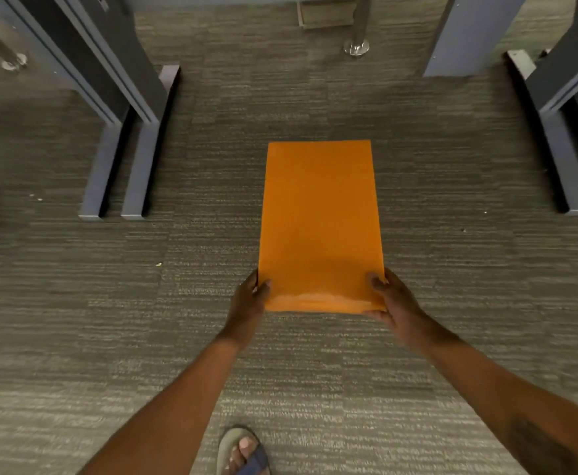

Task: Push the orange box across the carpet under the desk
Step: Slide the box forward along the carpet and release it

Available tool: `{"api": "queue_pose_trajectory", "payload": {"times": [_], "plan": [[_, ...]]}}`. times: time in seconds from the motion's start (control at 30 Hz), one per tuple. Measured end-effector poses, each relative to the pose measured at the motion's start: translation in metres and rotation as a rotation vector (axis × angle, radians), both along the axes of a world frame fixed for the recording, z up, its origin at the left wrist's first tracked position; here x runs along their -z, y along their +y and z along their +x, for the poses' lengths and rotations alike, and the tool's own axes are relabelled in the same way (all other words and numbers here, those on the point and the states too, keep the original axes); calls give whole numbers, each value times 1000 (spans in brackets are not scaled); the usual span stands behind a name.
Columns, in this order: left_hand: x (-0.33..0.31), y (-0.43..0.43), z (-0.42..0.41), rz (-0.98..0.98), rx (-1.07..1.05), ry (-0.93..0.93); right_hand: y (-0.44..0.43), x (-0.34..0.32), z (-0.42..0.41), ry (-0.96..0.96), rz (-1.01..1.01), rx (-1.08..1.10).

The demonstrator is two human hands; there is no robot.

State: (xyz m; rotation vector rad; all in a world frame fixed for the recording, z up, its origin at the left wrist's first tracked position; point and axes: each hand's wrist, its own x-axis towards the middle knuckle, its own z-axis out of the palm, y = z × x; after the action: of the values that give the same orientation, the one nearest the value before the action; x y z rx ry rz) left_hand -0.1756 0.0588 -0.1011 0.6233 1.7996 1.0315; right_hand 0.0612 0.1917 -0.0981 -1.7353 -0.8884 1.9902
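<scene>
A flat orange box (320,217) lies lengthwise on the grey carpet (109,320), its far end pointing into the gap between the desk supports. My left hand (248,306) grips its near left corner, thumb on top. My right hand (395,303) grips the near right corner, thumb on the top face and fingers under the near edge. Both arms reach forward from the bottom of the view.
Grey desk feet (136,166) stand to the left and another desk foot (565,159) to the right of the box. A chrome post base (356,48) and a grey panel (465,36) stand at the back. My sandalled foot (243,452) is at the bottom.
</scene>
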Motion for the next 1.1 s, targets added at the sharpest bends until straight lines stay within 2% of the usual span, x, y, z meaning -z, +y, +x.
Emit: {"api": "queue_pose_trajectory", "payload": {"times": [0.2, 0.47, 1.1], "plan": [[24, 40, -36, -43, -67, 68, 33, 17, -33, -1, 17, 20], [26, 74, -65, -71, -40, 99, 60, 28, -66, -5, 29, 20], [40, 93, -100, -166, 47, 260, 67, 39, -107, -84, 83, -7]]}}
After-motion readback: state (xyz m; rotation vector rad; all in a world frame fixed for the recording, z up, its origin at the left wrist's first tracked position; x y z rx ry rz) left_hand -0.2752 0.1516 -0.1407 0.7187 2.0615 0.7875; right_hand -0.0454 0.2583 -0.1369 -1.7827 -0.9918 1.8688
